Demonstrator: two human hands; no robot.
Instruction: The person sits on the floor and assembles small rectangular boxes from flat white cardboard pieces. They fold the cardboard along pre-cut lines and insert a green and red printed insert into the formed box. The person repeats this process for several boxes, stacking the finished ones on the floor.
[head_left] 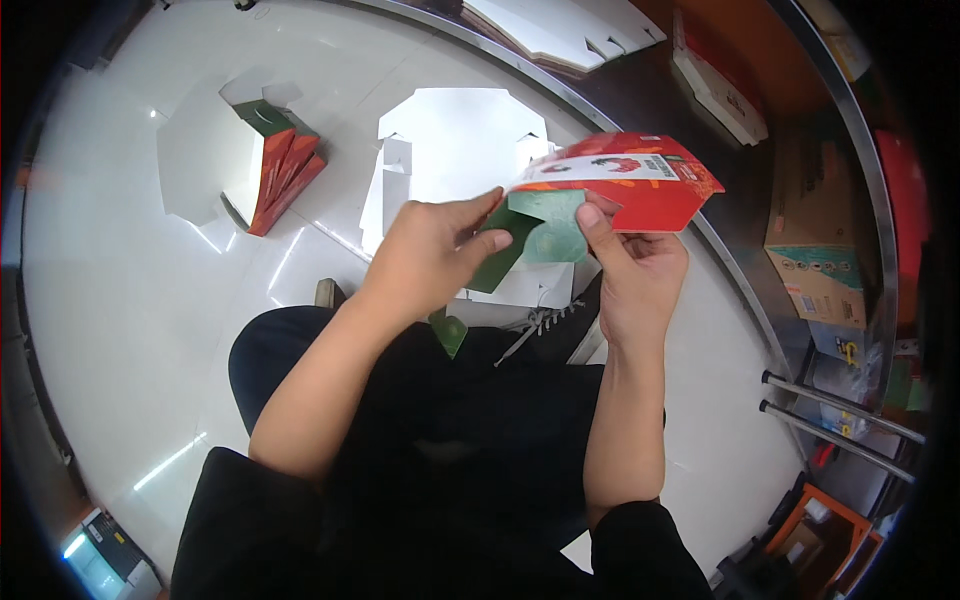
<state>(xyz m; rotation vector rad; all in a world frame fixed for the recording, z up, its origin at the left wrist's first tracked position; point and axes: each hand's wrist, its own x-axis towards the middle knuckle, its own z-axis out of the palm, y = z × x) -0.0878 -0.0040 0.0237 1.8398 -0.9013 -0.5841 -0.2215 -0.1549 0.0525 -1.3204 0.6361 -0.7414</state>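
Your left hand point(430, 245): closed, thumb and fingers pinching a green flap point(557, 230) of the red-and-green carton point(655, 205). Your right hand point(642, 275): gripping the same carton, thumb uppermost; red panel reaches above and right of that hand. Between and below your hands, a dark laced shoe point(570, 318). Beyond the left hand, white cardboard point(455, 125) on the floor point(110, 300). Well left of it, a second carton point(285, 180). Well right of the right hand, a brown box point(815, 235).

2 short black sleeves point(645, 545); dark trousers point(285, 350); black shoe point(584, 316), pale grey laces point(543, 321).
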